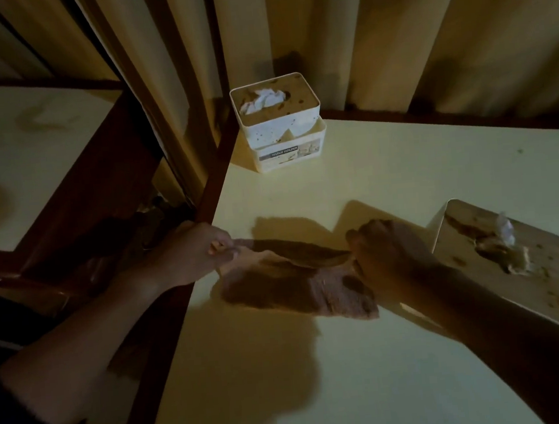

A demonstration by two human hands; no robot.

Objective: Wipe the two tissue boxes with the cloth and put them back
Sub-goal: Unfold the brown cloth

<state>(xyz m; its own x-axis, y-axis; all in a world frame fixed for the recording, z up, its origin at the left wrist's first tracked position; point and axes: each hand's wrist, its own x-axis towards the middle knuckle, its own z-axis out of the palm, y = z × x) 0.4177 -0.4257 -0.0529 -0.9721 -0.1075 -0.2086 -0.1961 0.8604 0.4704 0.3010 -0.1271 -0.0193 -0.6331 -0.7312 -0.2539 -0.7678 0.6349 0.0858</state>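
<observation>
A brownish cloth [298, 288] hangs stretched between my two hands just above the pale table [387, 182]. My left hand [197, 253] pinches its left corner near the table's left edge. My right hand [390, 253] grips its right end. One white tissue box [277, 124], labelled "TISSUE HOLDER", stands at the far corner with a tissue poking from its stained brown lid. The second tissue box [508, 259] sits right of my right hand, its lid smeared with brown stains and a tissue sticking up.
Curtains [391, 33] hang behind the table. A dark wooden frame [215, 183] borders the table's left edge, with a mirror [29, 149] beside it reflecting the table.
</observation>
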